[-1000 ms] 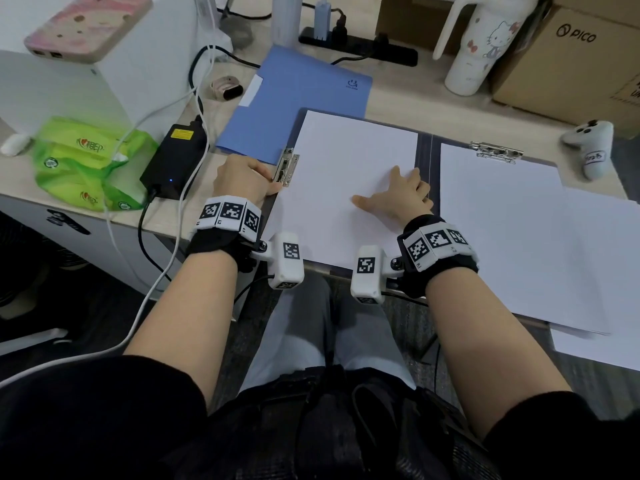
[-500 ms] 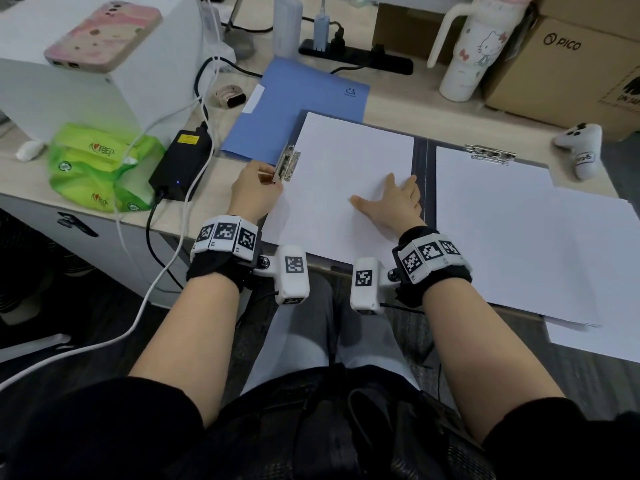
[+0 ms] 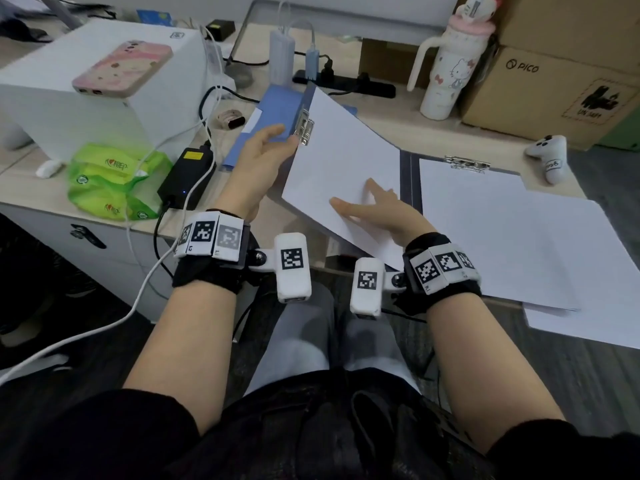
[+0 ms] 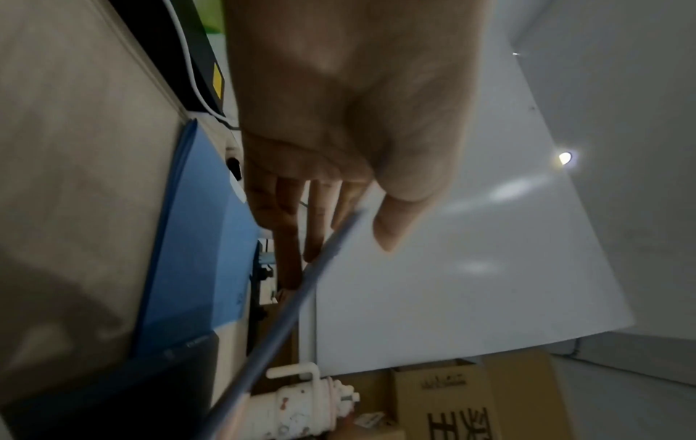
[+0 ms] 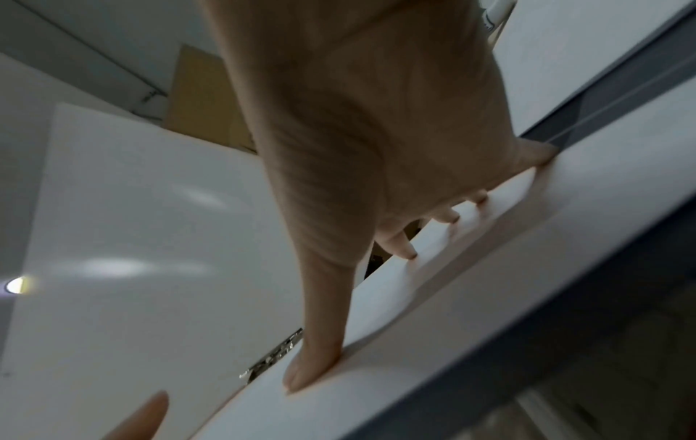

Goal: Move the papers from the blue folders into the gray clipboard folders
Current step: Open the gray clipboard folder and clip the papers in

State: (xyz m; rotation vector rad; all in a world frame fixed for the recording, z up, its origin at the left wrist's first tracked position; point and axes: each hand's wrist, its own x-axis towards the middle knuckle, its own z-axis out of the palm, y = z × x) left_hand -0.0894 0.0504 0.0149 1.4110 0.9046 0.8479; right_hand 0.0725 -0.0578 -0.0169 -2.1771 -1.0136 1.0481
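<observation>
The gray clipboard folder (image 3: pixel 405 174) lies open on the desk. Its left panel is tilted up off the desk, with white paper (image 3: pixel 339 161) under a metal clip (image 3: pixel 304 128). My left hand (image 3: pixel 266 147) holds that panel's left edge, thumb on the paper side and fingers behind, as the left wrist view shows (image 4: pixel 350 235). My right hand (image 3: pixel 374 209) rests flat and open on the raised paper (image 5: pixel 414 342). The right panel lies flat with paper (image 3: pixel 485 220) under its own clip (image 3: pixel 467 163). A blue folder (image 3: pixel 277 105) lies closed behind the raised panel.
At the left stand a white box (image 3: pixel 86 109) with a pink phone (image 3: pixel 121 69), green tissue packs (image 3: pixel 114 181) and a black power adapter (image 3: pixel 187 174). A power strip (image 3: pixel 346 84), a tumbler (image 3: pixel 450 71), a cardboard box (image 3: pixel 554 95) and a white controller (image 3: pixel 550 157) line the back. Loose sheets (image 3: pixel 588 271) overhang the desk's right front edge.
My left hand left the clip, took the panel's left edge and swung it up toward the right. The right hand stayed flat on the paper, which rose with the panel.
</observation>
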